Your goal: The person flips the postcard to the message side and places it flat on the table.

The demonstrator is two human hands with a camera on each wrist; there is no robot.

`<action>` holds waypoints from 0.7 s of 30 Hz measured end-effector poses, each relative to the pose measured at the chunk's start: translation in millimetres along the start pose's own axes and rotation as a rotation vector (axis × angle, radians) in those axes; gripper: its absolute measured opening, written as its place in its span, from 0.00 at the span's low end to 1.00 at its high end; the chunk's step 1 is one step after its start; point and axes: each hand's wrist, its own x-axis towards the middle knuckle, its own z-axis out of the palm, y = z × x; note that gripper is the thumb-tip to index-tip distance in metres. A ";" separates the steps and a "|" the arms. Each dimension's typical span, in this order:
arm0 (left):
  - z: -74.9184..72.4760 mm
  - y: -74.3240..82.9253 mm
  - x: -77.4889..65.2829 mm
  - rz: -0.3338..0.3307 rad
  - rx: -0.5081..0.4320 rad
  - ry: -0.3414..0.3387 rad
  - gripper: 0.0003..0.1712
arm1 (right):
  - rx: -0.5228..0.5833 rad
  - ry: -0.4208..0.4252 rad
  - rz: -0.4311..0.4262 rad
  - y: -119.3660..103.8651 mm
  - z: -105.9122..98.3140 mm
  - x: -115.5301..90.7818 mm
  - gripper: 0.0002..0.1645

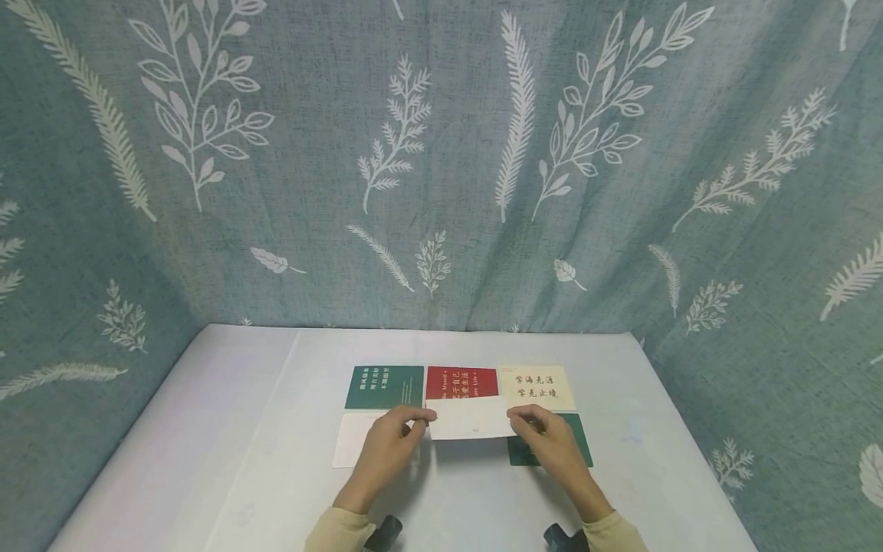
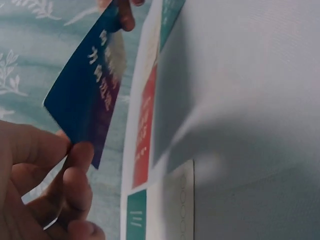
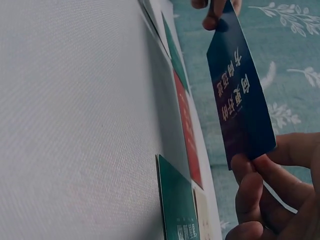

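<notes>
Between both hands a card [image 1: 472,418] is held above the table by its two short ends. Its white face shows in the head view; the wrist views show its other side, dark blue [image 2: 82,95] with pale characters. My left hand [image 1: 392,445] pinches the left end between thumb and fingers. At the right end, my right hand [image 1: 550,445] pinches likewise. Behind the held card lies a red card [image 1: 476,377], partly covered by it. A dark green card [image 1: 578,441] lies partly under the right hand, and a white card [image 1: 353,441] is beside the left hand.
In the back row, a green card [image 1: 385,386] lies left of the red one and a cream card [image 1: 541,386] right of it. All rest on a white table [image 1: 276,460]. A leaf-patterned curtain [image 1: 455,192] stands behind and at both sides.
</notes>
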 end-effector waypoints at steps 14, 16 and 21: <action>13.0 8.0 -1.2 -0.051 0.165 0.184 0.14 | -0.020 -0.012 -0.002 -0.5 3.5 -1.9 0.21; 14.3 7.7 -1.4 -0.068 0.170 0.185 0.17 | -0.027 -0.016 0.003 0.1 4.5 -1.9 0.21; 17.3 5.6 -2.7 -0.100 0.201 0.160 0.19 | -0.050 -0.034 0.008 0.5 6.7 -3.1 0.21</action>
